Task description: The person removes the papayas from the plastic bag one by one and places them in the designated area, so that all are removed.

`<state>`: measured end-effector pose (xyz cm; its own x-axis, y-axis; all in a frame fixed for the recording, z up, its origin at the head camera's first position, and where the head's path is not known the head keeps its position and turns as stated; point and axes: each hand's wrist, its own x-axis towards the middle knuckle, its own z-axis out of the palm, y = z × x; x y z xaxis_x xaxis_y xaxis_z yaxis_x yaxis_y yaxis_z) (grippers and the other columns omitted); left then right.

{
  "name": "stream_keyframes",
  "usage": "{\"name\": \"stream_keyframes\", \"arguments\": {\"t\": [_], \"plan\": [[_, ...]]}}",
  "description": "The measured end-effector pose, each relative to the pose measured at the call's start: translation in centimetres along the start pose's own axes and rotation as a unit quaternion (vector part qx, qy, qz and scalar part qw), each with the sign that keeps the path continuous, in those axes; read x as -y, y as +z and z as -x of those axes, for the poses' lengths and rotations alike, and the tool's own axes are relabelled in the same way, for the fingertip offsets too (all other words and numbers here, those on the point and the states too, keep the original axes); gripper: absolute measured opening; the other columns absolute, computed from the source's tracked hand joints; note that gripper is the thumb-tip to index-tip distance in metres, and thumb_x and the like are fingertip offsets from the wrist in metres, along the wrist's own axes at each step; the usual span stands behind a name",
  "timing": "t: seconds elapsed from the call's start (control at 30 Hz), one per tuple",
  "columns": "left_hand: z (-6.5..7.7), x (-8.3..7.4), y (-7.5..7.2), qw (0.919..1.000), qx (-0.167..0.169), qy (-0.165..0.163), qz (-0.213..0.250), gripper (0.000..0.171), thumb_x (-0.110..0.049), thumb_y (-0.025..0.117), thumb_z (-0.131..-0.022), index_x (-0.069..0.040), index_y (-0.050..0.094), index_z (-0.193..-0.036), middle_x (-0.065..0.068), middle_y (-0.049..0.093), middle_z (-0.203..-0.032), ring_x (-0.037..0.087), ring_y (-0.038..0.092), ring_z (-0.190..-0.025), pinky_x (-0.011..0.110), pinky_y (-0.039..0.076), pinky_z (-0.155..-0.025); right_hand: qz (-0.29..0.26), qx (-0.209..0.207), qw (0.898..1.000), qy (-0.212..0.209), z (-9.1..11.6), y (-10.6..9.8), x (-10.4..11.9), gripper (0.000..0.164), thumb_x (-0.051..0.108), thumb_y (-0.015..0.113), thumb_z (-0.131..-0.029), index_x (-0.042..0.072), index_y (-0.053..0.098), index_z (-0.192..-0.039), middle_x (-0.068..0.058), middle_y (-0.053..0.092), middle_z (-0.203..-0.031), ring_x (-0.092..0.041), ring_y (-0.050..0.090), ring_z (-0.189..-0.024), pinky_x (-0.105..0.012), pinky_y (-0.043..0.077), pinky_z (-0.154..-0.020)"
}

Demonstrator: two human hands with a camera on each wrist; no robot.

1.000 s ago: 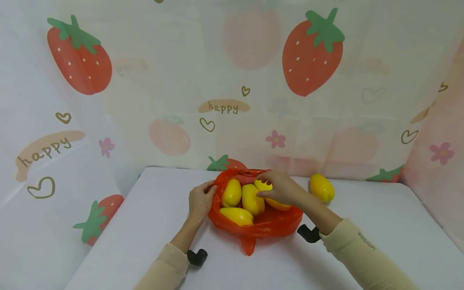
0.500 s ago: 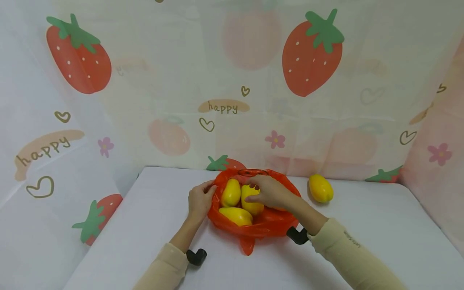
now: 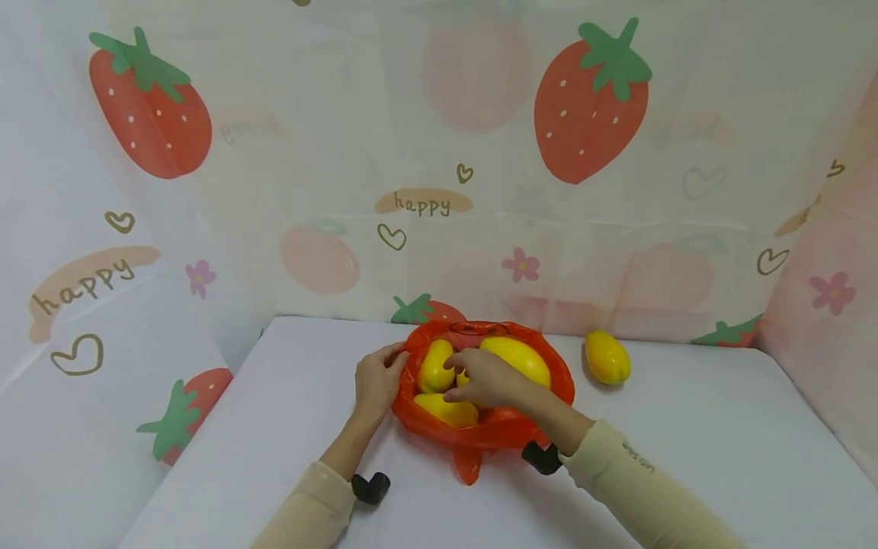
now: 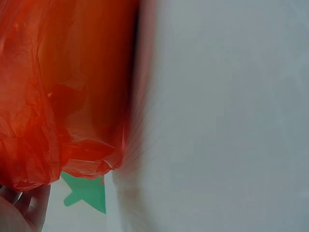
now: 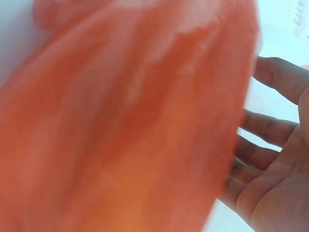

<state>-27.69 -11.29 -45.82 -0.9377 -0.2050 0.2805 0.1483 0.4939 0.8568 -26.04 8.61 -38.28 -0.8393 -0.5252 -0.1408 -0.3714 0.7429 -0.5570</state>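
In the head view, a red plastic bag (image 3: 483,438) sits mouth-up near the middle of the desk (image 3: 295,396)'s back edge, with several yellow fruits (image 3: 519,358) inside. The left hand (image 3: 375,383) pinches the bag's rim on its left side. The right hand (image 3: 490,378) hangs over the opening, thumb and fingers spread and slightly bent; whether it touches a fruit I cannot tell. A lone fruit (image 3: 607,357), also yellow, lies right of the bag, near the desk's back edge. In the left wrist view, the left hand's fingers run behind the bag's lower edge. In the right wrist view, the bag is blurred and hides the right hand's fingertips
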Motion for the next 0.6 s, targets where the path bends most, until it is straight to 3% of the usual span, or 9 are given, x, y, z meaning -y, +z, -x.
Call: {"name": "stream_keyframes", "arguments": {"t": [0.33,0.6], "plan": [[0.1,0.0,0.0,1.0,-0.001,0.001,-0.002,0.027,-0.014,0.064,-0.094,-0.001,0.07,-0.117,0.015,0.074,-0.108,0.028,0.069,-0.094,0.039,0.059,-0.086,0.034,0.023,0.999,0.019,-0.8,1.6,0.1,0.052,0.032,0.076,-0.084,0.01,0.061,-0.13,-0.002,0.067,-0.106,-0.014,0.055,-0.093,-0.032,0.053,-0.089],[0.1,0.0,0.0,1.0,0.0,-0.004,-0.001,0.026,-0.014,0.064,-0.094,-0.002,0.07,-0.117,0.015,0.074,-0.108,0.028,0.069,-0.095,0.039,0.058,-0.087,0.055,0.038,0.997,0.041,-0.8,2.2,0.8,0.054,0.032,0.077,-0.083,0.01,0.06,-0.13,-0.001,0.066,-0.112,-0.016,0.056,-0.101,-0.038,0.05,-0.1]]}}
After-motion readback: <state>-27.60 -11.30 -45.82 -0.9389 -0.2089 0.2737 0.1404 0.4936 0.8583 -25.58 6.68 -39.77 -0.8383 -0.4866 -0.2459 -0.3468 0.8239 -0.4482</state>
